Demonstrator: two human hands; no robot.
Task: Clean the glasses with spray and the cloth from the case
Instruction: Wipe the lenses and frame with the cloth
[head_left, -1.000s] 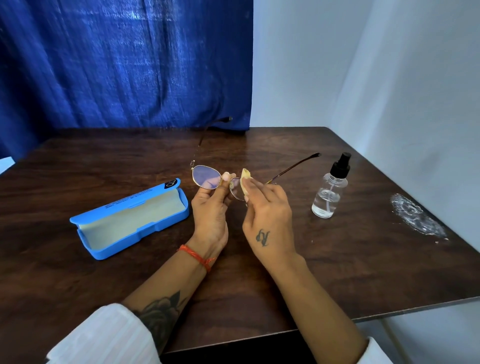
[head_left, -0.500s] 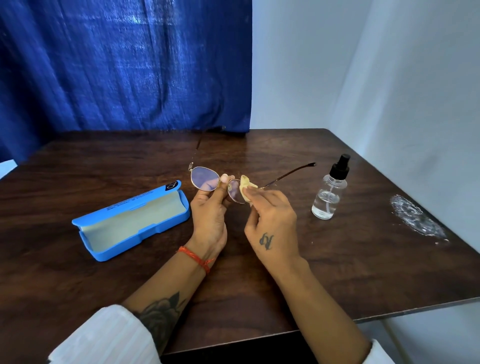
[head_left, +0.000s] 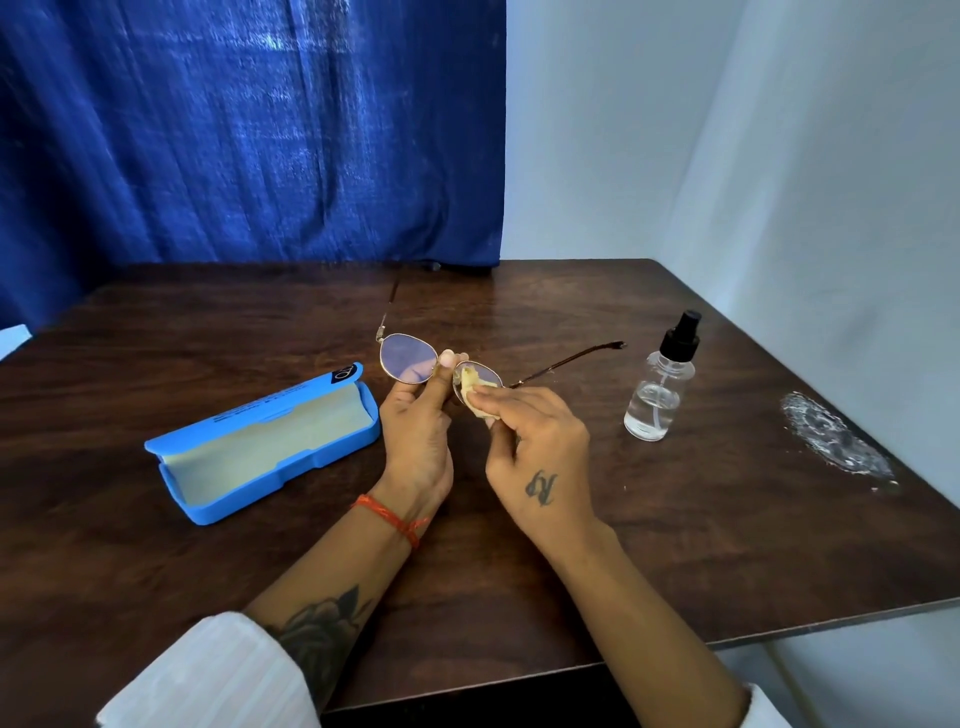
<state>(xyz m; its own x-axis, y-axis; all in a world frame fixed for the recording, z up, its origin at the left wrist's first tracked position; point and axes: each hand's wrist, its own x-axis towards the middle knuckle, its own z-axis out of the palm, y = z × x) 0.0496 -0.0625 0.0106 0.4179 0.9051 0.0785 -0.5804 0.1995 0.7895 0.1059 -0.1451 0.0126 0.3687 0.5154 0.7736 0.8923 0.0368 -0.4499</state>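
Thin gold-rimmed glasses (head_left: 408, 357) with both arms unfolded hover above the middle of the table. My left hand (head_left: 418, 431) pinches them at the bridge, thumb on top. My right hand (head_left: 535, 447) pinches a small pale yellow cloth (head_left: 470, 388) against the right lens, which the cloth partly covers. A clear spray bottle (head_left: 658, 395) with a black pump top stands upright on the table to the right of my hands. The blue glasses case (head_left: 260, 447) lies open to the left, its pale lining showing and nothing inside.
The dark wooden table (head_left: 675, 545) ends close at the right and front edges. A whitish smear (head_left: 834, 441) marks the wood near the right edge. A blue curtain (head_left: 249, 130) hangs behind, and a white wall stands at the right.
The glasses and both hands have sunk slightly toward the table. My right hand has drawn the cloth down across the right lens.
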